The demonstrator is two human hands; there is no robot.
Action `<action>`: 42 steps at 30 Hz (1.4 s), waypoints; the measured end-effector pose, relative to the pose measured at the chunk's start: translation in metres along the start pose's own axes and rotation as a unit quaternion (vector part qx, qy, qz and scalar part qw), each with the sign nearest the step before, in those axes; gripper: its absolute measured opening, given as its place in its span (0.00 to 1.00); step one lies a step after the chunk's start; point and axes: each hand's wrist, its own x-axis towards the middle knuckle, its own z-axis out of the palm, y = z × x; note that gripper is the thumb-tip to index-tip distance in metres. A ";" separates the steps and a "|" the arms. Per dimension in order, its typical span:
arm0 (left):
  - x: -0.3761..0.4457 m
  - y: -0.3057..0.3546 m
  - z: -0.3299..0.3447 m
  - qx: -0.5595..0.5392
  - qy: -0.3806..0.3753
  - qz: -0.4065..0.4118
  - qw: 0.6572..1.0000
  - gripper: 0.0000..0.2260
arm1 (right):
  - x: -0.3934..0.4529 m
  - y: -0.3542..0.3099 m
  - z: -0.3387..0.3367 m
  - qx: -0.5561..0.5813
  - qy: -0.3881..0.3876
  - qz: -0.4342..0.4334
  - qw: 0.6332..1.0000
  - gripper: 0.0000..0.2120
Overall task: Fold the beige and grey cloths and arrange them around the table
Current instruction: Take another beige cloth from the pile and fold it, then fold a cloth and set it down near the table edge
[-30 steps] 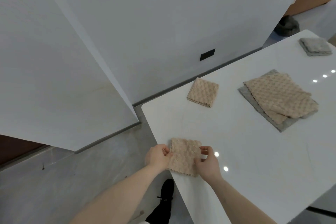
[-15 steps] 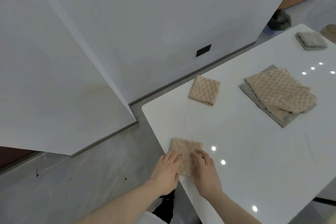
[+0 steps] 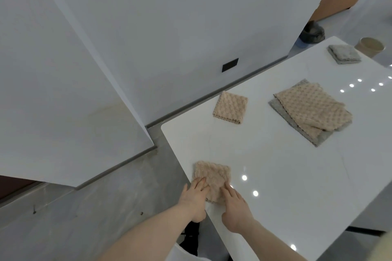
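My forearms are bare right up to the bottom edge of the view, with no sleeve, cuff, watch or band on them. My left hand [image 3: 194, 196] and right hand [image 3: 234, 205] wear no gloves or rings. Below them I see a black shoe [image 3: 192, 237] and a white strip of clothing [image 3: 180, 253].

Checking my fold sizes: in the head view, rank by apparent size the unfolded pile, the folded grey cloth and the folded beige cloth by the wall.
1. Unfolded pile, clearly largest.
2. Folded beige cloth.
3. Folded grey cloth, though it lies farther off, so that gap is unsure.
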 end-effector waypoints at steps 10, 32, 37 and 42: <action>-0.043 0.026 0.015 -0.080 0.098 -0.011 0.992 0.34 | -0.051 0.054 -0.018 0.098 0.007 -0.024 0.995 0.38; -0.124 0.164 0.074 -0.233 0.216 -0.122 0.940 0.31 | -0.136 0.158 -0.065 0.080 0.018 -0.117 0.990 0.35; -0.096 0.177 0.045 -0.196 0.207 -0.102 0.953 0.31 | -0.138 0.187 -0.079 0.067 0.024 -0.103 0.992 0.35; -0.075 0.220 0.028 -0.237 0.239 -0.075 0.939 0.29 | -0.133 0.216 -0.107 0.058 0.035 -0.110 0.992 0.33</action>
